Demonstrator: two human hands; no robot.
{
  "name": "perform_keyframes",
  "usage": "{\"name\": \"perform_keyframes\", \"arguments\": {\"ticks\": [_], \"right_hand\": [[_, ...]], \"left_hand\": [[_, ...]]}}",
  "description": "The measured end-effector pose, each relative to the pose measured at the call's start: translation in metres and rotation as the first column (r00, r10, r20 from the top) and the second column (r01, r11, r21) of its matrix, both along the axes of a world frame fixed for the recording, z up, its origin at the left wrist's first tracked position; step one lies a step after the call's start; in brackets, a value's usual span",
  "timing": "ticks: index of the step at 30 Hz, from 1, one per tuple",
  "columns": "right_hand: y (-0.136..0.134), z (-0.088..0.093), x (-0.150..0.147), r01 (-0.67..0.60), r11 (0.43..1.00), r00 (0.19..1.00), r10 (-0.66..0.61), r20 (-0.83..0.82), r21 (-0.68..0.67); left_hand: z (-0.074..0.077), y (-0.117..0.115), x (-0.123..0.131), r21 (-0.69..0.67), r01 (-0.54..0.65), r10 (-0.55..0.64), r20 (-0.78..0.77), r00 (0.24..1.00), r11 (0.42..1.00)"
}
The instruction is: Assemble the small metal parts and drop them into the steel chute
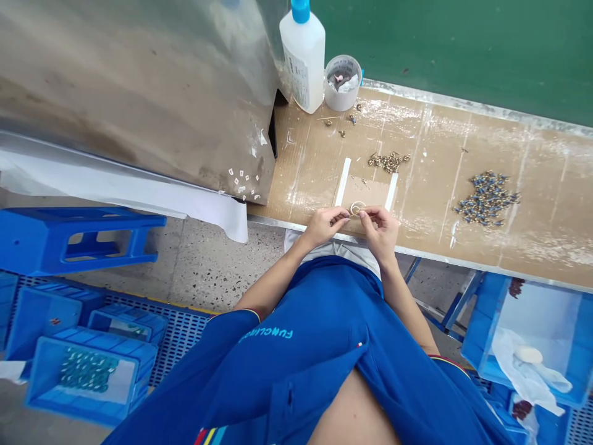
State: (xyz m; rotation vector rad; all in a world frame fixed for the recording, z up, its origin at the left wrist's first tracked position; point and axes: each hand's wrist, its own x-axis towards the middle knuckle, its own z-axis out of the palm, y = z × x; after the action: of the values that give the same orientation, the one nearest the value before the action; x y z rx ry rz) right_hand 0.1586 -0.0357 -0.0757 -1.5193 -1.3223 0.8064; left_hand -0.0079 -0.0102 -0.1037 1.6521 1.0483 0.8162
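Note:
Between my two hands is a small thin pale ring [357, 208], held just above the cardboard-covered bench near its front edge. My left hand [325, 225] is closed in a pinch at the ring's left side. My right hand [380, 232] pinches it from the right, thumb and fingertip together. Two white strips, a left strip [343, 181] and a right strip [391, 191], lie on the cardboard around the spot where I hold the ring. Just beyond sits a small heap of brass-coloured parts [389, 162], with a few tiny bits closer to the ring.
A larger heap of small metal parts [486, 198] lies to the right on the bench [426, 185]. At the back stand a white bottle [303, 59] and a tape-roll cup [343, 83]. A metal housing [185, 93] borders the left. Blue bins [88, 377] and a blue stool [83, 238] stand below.

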Motion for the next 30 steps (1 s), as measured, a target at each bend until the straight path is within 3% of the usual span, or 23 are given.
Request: {"name": "perform_keyframes", "arguments": {"ticks": [20, 25, 30], "right_hand": [[0.0, 0.009, -0.002, -0.086, 0.996, 0.984, 0.08, 0.159, 0.034], [-0.001, 0.006, 0.0, -0.015, 0.999, 0.997, 0.012, 0.074, 0.039], [0.003, 0.002, 0.01, 0.118, 0.984, 0.992, -0.123, 0.03, 0.131]], "left_hand": [[0.0, 0.0, -0.002, -0.006, 0.015, -0.015, -0.008, 1.0, 1.0], [-0.001, 0.0, -0.002, 0.0, 0.005, -0.005, 0.039, 0.999, 1.0], [-0.001, 0.0, -0.004, -0.019, 0.016, -0.015, 0.057, 0.998, 1.0]]}}
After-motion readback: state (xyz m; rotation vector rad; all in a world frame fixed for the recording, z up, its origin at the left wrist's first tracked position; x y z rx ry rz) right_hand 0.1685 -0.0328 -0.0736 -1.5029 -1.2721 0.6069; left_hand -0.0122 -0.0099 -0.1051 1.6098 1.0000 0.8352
